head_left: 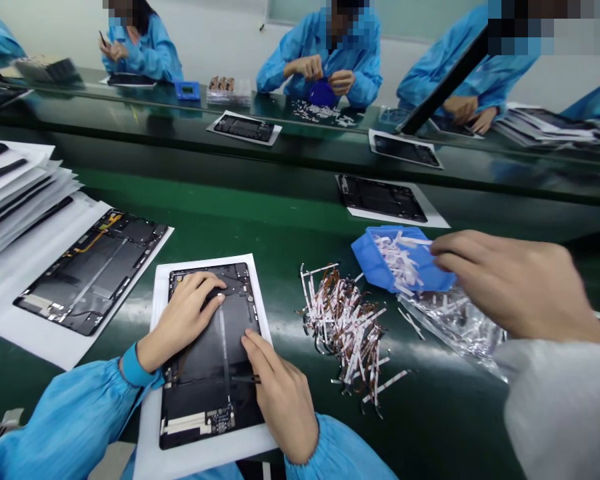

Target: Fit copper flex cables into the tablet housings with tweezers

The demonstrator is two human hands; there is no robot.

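My left grip (183,320) lies spread on the black back panel of an open tablet housing (213,400), its fingers pressing down near the far edge. My right grip (280,400) rests on the near right part of the same panel, pinching a pair of slim black tweezers (247,379) whose tips point left across the panel. The housing lies flat and square to me on a white sheet (147,427) on the green worktop (280,207), directly in front of me. A blue sleeve (70,413) covers my left forearm, its cuff gathered at the wrist.

To my left, a second open tablet housing (93,273) lies tilted on its own white sheet, beside a fanned stack of sheets and panels (20,193). To my right, a loose pile of white-and-copper flex strips (343,333) lies just beside my work. Beyond it sits a blue tray (380,260) of white strips, with a co-worker's hand (510,283) in a grey sleeve (560,407) reaching over it, above a crumpled silver bag (450,327). A third housing (380,198) lies farther along the worktop, toward the far side.
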